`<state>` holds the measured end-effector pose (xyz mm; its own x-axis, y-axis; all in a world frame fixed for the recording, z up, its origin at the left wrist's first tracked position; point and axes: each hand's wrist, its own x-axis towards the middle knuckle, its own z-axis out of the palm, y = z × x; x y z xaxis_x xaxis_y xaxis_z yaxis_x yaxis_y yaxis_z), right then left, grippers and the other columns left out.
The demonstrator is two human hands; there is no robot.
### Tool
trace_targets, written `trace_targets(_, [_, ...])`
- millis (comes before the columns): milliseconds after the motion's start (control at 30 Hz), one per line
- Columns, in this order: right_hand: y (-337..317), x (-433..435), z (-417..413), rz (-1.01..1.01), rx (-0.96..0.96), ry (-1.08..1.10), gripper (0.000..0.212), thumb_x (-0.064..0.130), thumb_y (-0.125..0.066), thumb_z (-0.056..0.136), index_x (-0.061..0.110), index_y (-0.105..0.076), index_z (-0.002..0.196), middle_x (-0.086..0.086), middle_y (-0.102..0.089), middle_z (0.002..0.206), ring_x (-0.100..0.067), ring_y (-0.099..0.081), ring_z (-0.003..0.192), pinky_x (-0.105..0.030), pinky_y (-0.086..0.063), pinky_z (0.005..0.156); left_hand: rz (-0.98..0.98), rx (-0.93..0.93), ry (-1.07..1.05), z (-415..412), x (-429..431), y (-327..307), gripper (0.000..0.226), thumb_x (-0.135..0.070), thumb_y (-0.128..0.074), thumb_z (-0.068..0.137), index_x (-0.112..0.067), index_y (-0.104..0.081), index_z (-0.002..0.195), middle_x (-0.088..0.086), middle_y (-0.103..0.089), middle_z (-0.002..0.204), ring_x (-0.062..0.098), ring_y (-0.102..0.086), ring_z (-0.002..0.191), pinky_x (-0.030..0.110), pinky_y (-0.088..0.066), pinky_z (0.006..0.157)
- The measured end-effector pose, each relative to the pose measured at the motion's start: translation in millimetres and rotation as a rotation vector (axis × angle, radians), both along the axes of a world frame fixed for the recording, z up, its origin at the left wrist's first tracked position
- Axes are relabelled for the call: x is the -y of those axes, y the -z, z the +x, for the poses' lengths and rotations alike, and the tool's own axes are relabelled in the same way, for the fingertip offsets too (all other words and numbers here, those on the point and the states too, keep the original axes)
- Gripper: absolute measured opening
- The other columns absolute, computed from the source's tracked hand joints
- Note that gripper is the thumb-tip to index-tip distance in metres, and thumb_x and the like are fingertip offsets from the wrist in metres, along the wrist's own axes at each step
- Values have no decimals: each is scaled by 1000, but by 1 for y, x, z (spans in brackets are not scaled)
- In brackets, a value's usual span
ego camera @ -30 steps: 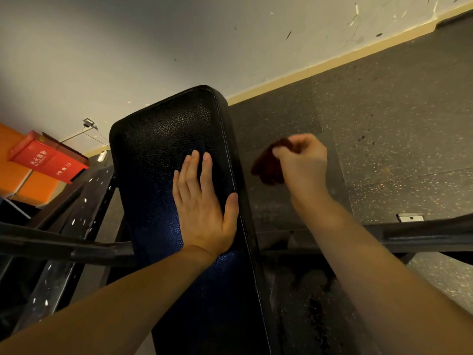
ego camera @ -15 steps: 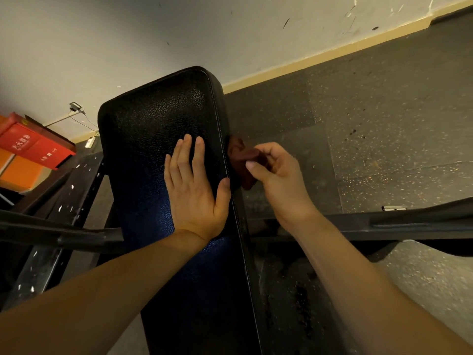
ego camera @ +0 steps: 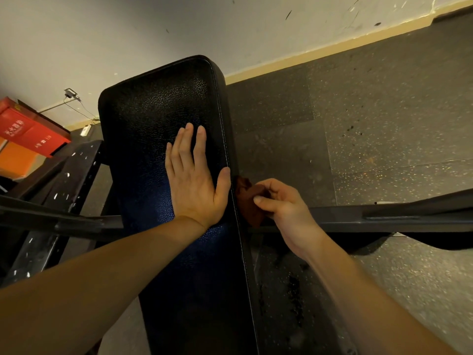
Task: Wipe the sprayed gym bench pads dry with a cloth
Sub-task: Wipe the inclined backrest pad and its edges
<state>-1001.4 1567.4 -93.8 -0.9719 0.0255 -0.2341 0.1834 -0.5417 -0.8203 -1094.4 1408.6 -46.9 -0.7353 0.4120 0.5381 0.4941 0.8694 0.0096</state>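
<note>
Wiping along the side of a bench pad (ego camera: 158, 119): a head view looking down on a black, pebble-grained pad that tilts up toward a pale wall (ego camera: 128, 34).

The left hand (ego camera: 194, 180) lies flat on the pad's top face near its right edge. Its fingers are straight and close together, the thumb is laid along the stitched seam, and it grips nothing.

The right hand (ego camera: 284, 206) is just off the pad's right edge. Its fingers and thumb are curled and clamped on a bunched dark-red cloth (ego camera: 247, 201), which is pressed against the pad's right side wall, directly beside the left thumb.

A dark metal frame bar (ego camera: 384, 216) runs out to the right of the pad, passing under the right wrist. A second bar (ego camera: 51, 219) runs out to the left. A red box (ego camera: 30, 129) stands on the floor left of the pad, against the wall. Speckled rubber flooring (ego camera: 384, 124) lies to the pad's right.

Handling, as a judgement:
- **Cloth:** it looks light, soft and limp, so it is best held as a wad, with a broad fold turned toward the pad.
- **Pad:** its cover looks firm and slick, more so where wet, so a flat bracing palm is likely to steady it better than a fingertip hold.
- **Wetness:** it cannot be read in this dim light, beyond a faint sheen near the pad's top.
- **Seam and side wall:** these could hold moisture and probably need slow, pressed strokes.
</note>
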Motion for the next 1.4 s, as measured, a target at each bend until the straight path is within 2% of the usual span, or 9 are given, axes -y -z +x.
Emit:
trace_targets(100, [7, 3, 15, -20, 57, -54, 18, -3, -55, 95, 5, -66, 106, -10, -70, 98, -22, -66, 97, -36, -51, 91, -2, -2, 2, 0, 0, 1, 75, -49, -36, 99, -4, -28, 158, 17, -24, 165, 31, -17, 155, 55, -12, 125])
trace_targets(233, [17, 12, 44, -3, 117, -96, 18, -5, -54, 95, 3, -66, 105, -9, -70, 93, -20, -66, 91, -31, -53, 84, -9, -1, 0, 0, 2, 1, 75, -49, -37, 99, -5, -28, 158, 17, -24, 165, 32, -18, 155, 54, -11, 126])
trace_targets(433, [6, 13, 69, 255, 198, -285, 15, -3, -58, 93, 8, -67, 99, -7, -72, 89, -21, -69, 87, -33, -56, 77, -72, 45, -33, 2, 2, -3, 75, -50, -38, 99, -7, -27, 159, 17, -24, 165, 31, -17, 155, 52, -11, 127])
trace_targets(567, [-28, 11, 83, 379, 145, -170, 17, -7, -61, 91, 9, -62, 90, -5, -68, 78, -14, -68, 67, -26, -51, 56, -114, 95, -83, 11, -1, -11, 75, -50, -37, 99, -8, -24, 160, 17, -23, 166, 31, -17, 155, 51, -10, 127])
trace_targets(667, [-61, 11, 88, 581, -103, 102, 17, -3, -62, 93, 14, -60, 94, 2, -67, 84, -1, -64, 74, -16, -50, 65, -156, 154, -115, 22, -7, -21, 74, -52, -29, 103, -9, -18, 162, 15, -18, 168, 29, -14, 156, 50, -12, 127])
trace_targets(800, [-73, 40, 80, 872, -317, 65, 19, 0, -61, 94, 14, -60, 106, 15, -66, 97, 6, -63, 94, -12, -49, 86, 14, 274, -64, 76, 31, -25, 56, -38, -41, 105, -15, -36, 156, 10, -32, 164, 27, -27, 152, 46, -20, 125])
trace_targets(1000, [-1, 104, 143, 1109, -301, -144, 18, 9, -61, 95, 23, -57, 106, 5, -66, 104, -13, -63, 99, -40, -52, 92, 265, 512, -238, 197, 153, 38, 42, -22, -65, 94, -13, -59, 135, 7, -54, 137, 32, -54, 124, 50, -48, 100])
trace_targets(1200, [56, 168, 212, 1104, -243, -185, 20, 10, -58, 97, 26, -56, 109, 8, -65, 114, -11, -61, 108, -33, -50, 96, 390, 760, -425, 283, 220, 105, 44, -28, -67, 95, -18, -57, 136, -2, -53, 132, 22, -57, 117, 39, -52, 94])
trace_targets(1400, [119, 224, 285, 1220, -265, -381, 22, 16, -55, 99, 26, -58, 119, 9, -59, 122, -6, -56, 111, -22, -44, 98, 462, 851, -549, 341, 254, 158, 57, -29, -71, 92, -18, -49, 144, 0, -45, 143, 23, -48, 131, 41, -46, 106])
